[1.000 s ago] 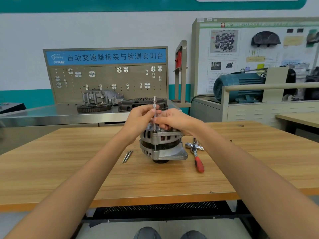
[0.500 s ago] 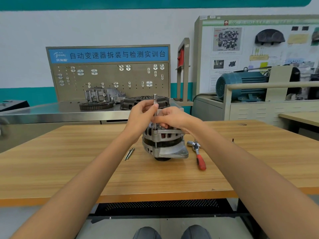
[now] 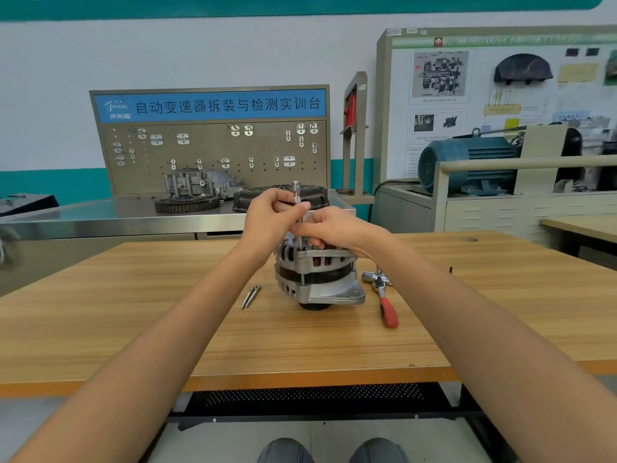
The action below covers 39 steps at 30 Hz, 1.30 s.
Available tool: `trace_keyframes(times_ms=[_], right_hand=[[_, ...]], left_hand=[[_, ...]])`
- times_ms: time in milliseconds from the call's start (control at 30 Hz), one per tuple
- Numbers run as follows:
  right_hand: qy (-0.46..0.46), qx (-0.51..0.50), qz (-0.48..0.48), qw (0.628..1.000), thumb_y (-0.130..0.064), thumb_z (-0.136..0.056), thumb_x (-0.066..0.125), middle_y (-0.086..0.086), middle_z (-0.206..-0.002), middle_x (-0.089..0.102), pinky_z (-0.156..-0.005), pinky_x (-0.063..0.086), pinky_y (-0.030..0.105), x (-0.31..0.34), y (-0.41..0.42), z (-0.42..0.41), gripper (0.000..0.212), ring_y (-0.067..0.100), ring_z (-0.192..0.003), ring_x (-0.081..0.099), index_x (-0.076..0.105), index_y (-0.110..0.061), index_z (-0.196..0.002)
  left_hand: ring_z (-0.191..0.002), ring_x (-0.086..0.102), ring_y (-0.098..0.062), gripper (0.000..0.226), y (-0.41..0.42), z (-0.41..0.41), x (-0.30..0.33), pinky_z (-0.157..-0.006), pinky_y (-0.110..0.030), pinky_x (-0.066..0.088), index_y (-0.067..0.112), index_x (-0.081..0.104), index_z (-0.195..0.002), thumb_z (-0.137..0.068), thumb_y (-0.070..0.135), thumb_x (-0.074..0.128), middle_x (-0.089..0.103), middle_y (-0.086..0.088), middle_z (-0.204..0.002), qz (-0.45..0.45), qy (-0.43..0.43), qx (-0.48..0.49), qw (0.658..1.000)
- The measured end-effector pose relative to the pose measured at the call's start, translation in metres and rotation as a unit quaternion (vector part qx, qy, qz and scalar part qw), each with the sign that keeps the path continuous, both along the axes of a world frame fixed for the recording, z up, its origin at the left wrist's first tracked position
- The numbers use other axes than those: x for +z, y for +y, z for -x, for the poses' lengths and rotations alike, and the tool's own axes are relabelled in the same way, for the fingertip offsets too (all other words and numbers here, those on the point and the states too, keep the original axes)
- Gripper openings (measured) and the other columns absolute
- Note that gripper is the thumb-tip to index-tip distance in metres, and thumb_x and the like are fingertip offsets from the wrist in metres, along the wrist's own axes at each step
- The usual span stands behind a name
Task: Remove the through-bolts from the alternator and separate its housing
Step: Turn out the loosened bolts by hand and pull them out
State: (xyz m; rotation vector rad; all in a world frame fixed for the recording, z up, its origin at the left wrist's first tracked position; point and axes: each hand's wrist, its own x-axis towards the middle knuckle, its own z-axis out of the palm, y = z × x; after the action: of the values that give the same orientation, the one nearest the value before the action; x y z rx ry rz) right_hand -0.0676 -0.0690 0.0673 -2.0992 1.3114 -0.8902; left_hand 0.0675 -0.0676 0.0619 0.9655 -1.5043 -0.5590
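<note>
A silver alternator (image 3: pixel 317 279) stands on end in the middle of the wooden table (image 3: pixel 133 329). A slim metal extension bar with a socket (image 3: pixel 296 195) stands upright on a through-bolt at the top left of the housing. My left hand (image 3: pixel 270 218) pinches this bar near its upper part. My right hand (image 3: pixel 330 228) rests over the alternator's top, with its fingers curled at the lower end of the bar. Two removed bolts (image 3: pixel 250 296) lie on the table left of the alternator.
A red-handled ratchet (image 3: pixel 385 304) with a socket lies right of the alternator. Behind the table stands a steel bench (image 3: pixel 100 218) with a gear ring, a casting and a black clutch cover. A blue motor (image 3: pixel 467 165) sits at the back right.
Both hands stay on the upright bar over the alternator; the left fingers have shifted slightly around it. The view has tilted a little.
</note>
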Motion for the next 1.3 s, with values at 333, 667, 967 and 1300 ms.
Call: trace_keyframes(times_ms=[333, 667, 967, 1300], right_hand=[[-0.042, 0.05, -0.032, 0.997, -0.024, -0.098, 0.05, -0.008, -0.06, 0.059, -0.057, 0.044, 0.013, 0.0, 0.0, 0.003, 0.02, 0.002, -0.057, 0.053, 0.063, -0.02, -0.083], [-0.029, 0.014, -0.025, 0.999, -0.031, -0.09, 0.061, -0.005, -0.055, 0.048, -0.08, 0.046, 0.031, -0.002, -0.001, -0.002, 0.031, 0.008, -0.054, 0.046, 0.063, -0.001, -0.096], [-0.014, 0.049, -0.023, 0.998, -0.026, -0.096, 0.053, -0.012, -0.044, 0.051, -0.07, 0.041, 0.024, 0.001, 0.005, 0.007, 0.032, -0.002, -0.043, 0.043, 0.059, -0.019, -0.065], [-0.014, 0.02, -0.019, 1.0, -0.044, -0.088, 0.06, -0.002, -0.061, 0.05, -0.067, 0.039, 0.023, -0.002, -0.001, 0.004, 0.036, 0.008, -0.056, 0.044, 0.058, -0.011, -0.073]], left_hand=[[-0.086, 0.066, -0.004, 0.014, 0.005, -0.004, -0.01, -0.081, -0.019, 0.053, 0.021, 0.066, -0.099, -0.091, 0.01, 0.062, 0.071, 0.003, -0.093, 0.008, 0.008, -0.044, 0.999], [-0.08, 0.055, -0.014, 0.024, 0.002, 0.002, 0.002, -0.075, -0.028, 0.05, 0.019, 0.052, -0.081, -0.081, 0.021, 0.075, 0.054, 0.003, -0.077, -0.007, -0.063, 0.023, 0.998], [-0.101, 0.064, -0.012, 0.025, 0.01, 0.001, 0.001, -0.085, -0.021, 0.051, 0.008, 0.063, -0.118, -0.094, 0.007, 0.055, 0.07, 0.001, -0.1, -0.014, -0.027, -0.029, 0.999], [-0.088, 0.06, -0.019, 0.017, 0.005, 0.003, 0.006, -0.084, -0.035, 0.053, 0.018, 0.057, -0.082, -0.083, 0.016, 0.074, 0.064, -0.008, -0.09, -0.055, -0.003, -0.001, 0.999]])
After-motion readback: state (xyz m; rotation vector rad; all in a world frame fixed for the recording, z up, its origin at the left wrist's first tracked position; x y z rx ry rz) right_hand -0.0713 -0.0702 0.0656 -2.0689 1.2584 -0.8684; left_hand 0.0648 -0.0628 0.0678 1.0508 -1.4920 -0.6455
